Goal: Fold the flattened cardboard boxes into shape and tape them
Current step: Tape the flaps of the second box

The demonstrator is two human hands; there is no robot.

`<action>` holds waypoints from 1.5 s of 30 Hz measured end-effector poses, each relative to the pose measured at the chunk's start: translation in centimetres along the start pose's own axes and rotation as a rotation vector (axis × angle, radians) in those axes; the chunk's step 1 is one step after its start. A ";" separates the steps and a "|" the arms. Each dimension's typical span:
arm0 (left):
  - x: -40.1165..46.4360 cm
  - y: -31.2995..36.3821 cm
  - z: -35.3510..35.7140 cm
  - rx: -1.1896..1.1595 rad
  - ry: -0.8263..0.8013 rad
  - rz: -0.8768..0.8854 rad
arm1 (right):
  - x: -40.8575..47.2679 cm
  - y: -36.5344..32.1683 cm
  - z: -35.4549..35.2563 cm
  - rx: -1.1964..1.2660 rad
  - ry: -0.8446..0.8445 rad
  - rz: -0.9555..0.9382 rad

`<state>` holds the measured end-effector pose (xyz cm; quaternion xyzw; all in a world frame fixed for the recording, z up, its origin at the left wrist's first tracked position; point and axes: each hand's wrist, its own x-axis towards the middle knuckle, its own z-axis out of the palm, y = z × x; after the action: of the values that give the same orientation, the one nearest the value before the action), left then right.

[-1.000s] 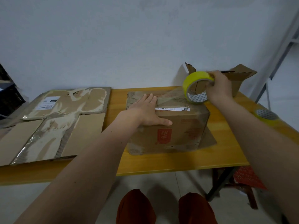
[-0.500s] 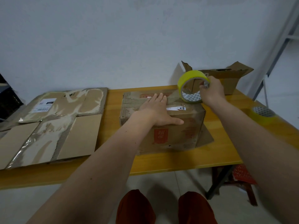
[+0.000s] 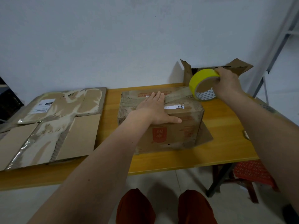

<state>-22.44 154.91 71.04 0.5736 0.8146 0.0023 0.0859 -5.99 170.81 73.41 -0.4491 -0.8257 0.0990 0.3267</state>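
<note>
- Far left on the yellow table [image 3: 226, 126]: flat cardboard boxes [image 3: 53, 126], lying unfolded, one with a white label, old tape strips across them.
- Middle of the table: folded brown box [image 3: 169, 126], standing closed, red print on its front side, a flap sticking out flat at its right bottom.
- On top of that box: left hand [image 3: 155, 109], fingers straight and lying flat, thumb stretched out along the front edge, pressing the top down.
- From under those fingers to the right: clear tape strip [image 3: 178, 94], pulled tight across the box top up to the roll.
- Just past the box's back right corner: yellow tape roll [image 3: 202, 84], lifted off the table, tilted, held by the right hand [image 3: 226, 83] with fingers curled round its rim.
- Behind the roll, by the wall: open brown box [image 3: 239, 67], flaps up and torn.
- Right edge of the table: maybe a second tape roll [image 3: 246, 135], mostly hidden by the right arm, hard to tell.
- Below the table at right: red stool [image 3: 252, 173].
</note>
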 end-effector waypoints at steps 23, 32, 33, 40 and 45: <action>-0.2 0.4 -0.6 0.030 -0.044 0.026 | -1.9 4.6 4.2 0.096 -0.131 0.175; 1.3 5.6 0.0 0.008 0.013 0.108 | -3.7 3.4 4.1 0.026 -0.154 0.205; 1.5 5.9 0.4 0.009 0.057 0.077 | -4.0 3.4 4.3 0.035 -0.160 0.199; 1.2 2.7 -0.3 0.031 0.005 0.239 | -6.6 2.3 1.9 0.651 -0.480 0.142; 0.8 -1.4 -0.4 0.012 0.041 0.245 | -8.4 0.8 1.9 0.971 -0.925 0.102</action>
<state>-24.03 155.22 71.17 0.6693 0.7398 0.0198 0.0650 -3.39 164.74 67.79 -0.2010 -0.7204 0.6564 0.0990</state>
